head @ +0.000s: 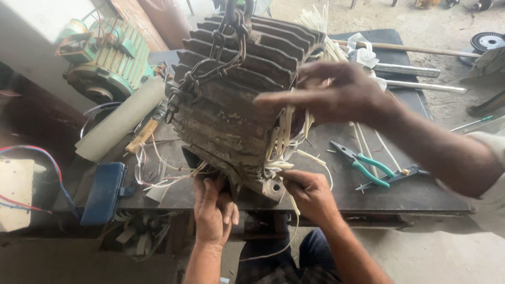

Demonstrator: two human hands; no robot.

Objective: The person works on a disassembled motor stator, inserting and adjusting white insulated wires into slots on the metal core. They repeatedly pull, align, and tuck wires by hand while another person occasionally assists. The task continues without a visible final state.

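Dusty workshop surface [410, 194] carries a heavy, rigid grey finned cast-iron motor housing [236, 105], best gripped underneath, where left hand [213, 210] braces while right hand [310, 192] pinches its soft white winding sleeves [284, 152].

Our left hand [213, 210] and right hand [310, 194] sit cramped under the finned motor housing [236, 105], which fills the bench's [421, 192] middle. Another person's hand [331, 94] blocks the housing's open end. We find bare bench right of the pliers [365, 165]; the paper roll [121, 118] and blue case [102, 192] crowd the left.
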